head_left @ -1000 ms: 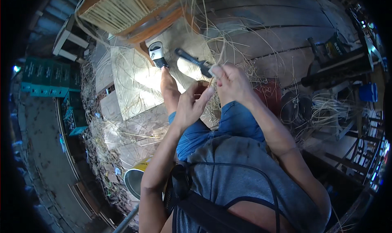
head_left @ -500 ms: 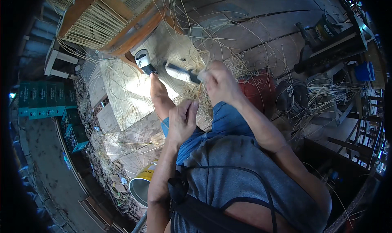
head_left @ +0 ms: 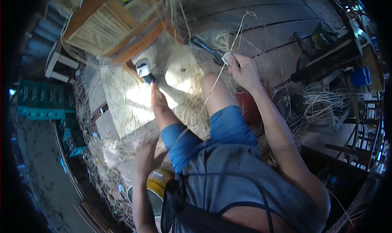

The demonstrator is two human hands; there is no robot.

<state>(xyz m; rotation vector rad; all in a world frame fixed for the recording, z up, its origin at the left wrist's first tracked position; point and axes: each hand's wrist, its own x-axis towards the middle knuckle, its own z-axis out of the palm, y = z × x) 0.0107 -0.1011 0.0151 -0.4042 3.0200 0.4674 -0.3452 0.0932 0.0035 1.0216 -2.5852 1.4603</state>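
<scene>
My right hand (head_left: pixel 241 71) is raised beyond my right knee, its fingers closed on a thin, pale cane strand (head_left: pixel 213 90). Something whitish wraps a finger there. The strand slants down to the lower left, toward my left hand (head_left: pixel 146 156), which is smeared by motion beside my left thigh. Whether those fingers grip it I cannot make out. A long dark shape (head_left: pixel 207 49) lies just left of my right hand, partly behind it. At upper left stands a wooden chair (head_left: pixel 141 41) with rows of pale cane strips (head_left: pixel 98 30) across its frame.
A yellow tin (head_left: pixel 155 183) stands by my left forearm. Loose cane (head_left: pixel 332 97) is heaped at the right, near a blue container (head_left: pixel 360 76). A red object (head_left: pixel 247 107) sits beside my right knee. Green crates (head_left: pixel 36 100) line the left; a pale board (head_left: pixel 118 98) covers the floor.
My hands have moved apart: the right up and to the right, the left down and to the left. The strand now stretches diagonally below my right hand. My right leg has shifted.
</scene>
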